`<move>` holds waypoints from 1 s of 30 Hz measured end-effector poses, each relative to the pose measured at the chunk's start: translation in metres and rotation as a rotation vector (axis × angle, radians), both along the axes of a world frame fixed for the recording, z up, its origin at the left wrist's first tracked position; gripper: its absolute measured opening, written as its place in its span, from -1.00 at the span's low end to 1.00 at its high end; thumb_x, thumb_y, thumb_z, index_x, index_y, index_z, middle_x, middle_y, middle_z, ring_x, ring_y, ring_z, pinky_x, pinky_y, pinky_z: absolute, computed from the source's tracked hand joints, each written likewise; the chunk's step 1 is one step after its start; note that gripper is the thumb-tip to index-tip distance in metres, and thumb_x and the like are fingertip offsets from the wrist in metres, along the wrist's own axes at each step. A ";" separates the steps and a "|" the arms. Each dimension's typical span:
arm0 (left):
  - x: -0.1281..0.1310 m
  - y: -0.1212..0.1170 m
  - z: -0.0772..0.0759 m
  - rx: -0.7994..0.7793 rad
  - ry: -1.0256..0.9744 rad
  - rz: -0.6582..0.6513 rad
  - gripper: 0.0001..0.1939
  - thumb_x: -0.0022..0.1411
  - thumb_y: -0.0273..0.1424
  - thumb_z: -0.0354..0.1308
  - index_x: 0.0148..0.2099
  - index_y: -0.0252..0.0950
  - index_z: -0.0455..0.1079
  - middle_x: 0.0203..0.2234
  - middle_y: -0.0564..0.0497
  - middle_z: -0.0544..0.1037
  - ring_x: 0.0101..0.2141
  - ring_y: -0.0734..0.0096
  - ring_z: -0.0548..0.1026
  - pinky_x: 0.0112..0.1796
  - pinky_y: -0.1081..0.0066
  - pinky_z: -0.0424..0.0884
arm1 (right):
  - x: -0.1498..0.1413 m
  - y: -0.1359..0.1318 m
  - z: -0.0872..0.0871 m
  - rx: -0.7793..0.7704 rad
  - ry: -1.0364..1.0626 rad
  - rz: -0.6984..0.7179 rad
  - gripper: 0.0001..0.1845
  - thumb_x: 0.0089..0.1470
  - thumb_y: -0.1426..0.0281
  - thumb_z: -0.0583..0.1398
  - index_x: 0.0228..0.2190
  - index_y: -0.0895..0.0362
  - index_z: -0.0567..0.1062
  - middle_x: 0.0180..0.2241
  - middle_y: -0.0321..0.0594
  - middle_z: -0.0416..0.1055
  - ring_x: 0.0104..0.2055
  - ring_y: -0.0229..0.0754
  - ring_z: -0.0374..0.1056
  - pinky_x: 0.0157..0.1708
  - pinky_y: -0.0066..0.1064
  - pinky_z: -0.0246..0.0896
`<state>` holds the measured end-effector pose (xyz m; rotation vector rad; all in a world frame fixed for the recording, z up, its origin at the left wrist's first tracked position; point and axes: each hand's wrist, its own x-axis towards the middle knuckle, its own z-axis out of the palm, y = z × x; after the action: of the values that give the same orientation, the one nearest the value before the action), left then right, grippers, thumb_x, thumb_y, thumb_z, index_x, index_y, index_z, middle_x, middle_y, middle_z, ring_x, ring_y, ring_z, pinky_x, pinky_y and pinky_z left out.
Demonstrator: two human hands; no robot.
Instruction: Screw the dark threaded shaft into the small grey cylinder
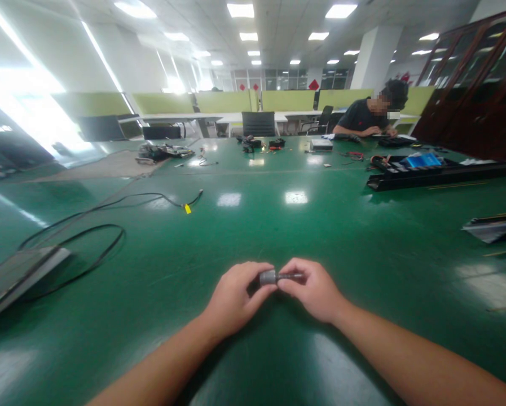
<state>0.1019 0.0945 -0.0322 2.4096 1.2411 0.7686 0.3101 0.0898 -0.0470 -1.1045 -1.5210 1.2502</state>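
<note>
Both my hands meet low over the green table [253,225], just in front of me. My left hand [236,299] is closed, its fingertips pinching the left end of a small grey cylindrical part [268,277]. My right hand [312,290] is closed too, pinching a thin dark piece that sticks out of the part's right end. I cannot make out what the part is.
A flat grey device [20,276] lies at the left with a black cable [109,237] looping to a yellow-tagged plug [187,208]. Long black trays [426,172] and a dark panel [493,228] lie at the right. A person [369,115] sits at the far side among scattered parts.
</note>
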 end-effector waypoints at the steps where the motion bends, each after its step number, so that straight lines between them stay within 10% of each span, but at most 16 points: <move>1: 0.000 0.000 0.000 0.002 -0.001 -0.001 -0.70 0.30 -0.21 0.13 0.02 -0.20 0.42 -0.14 -0.06 0.57 -0.14 0.22 0.51 -0.09 0.23 0.41 | 0.000 0.000 0.000 0.000 0.007 0.000 -0.91 0.00 0.39 0.29 -0.42 0.16 0.51 -0.50 -0.31 0.45 -0.45 -0.25 0.37 -0.40 -0.45 0.24; 30: -0.003 0.001 -0.002 0.026 -0.015 0.009 -0.71 0.29 -0.22 0.16 0.02 -0.18 0.41 -0.13 -0.04 0.57 -0.12 0.24 0.50 -0.07 0.26 0.41 | 0.002 0.002 -0.004 -0.043 0.053 -0.005 -0.88 0.01 0.35 0.27 -0.41 0.16 0.49 -0.52 -0.32 0.40 -0.52 -0.29 0.28 -0.48 -0.47 0.16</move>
<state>0.0988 0.0955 -0.0341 2.4159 1.2444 0.8079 0.3121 0.0920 -0.0513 -1.0942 -1.4569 1.3045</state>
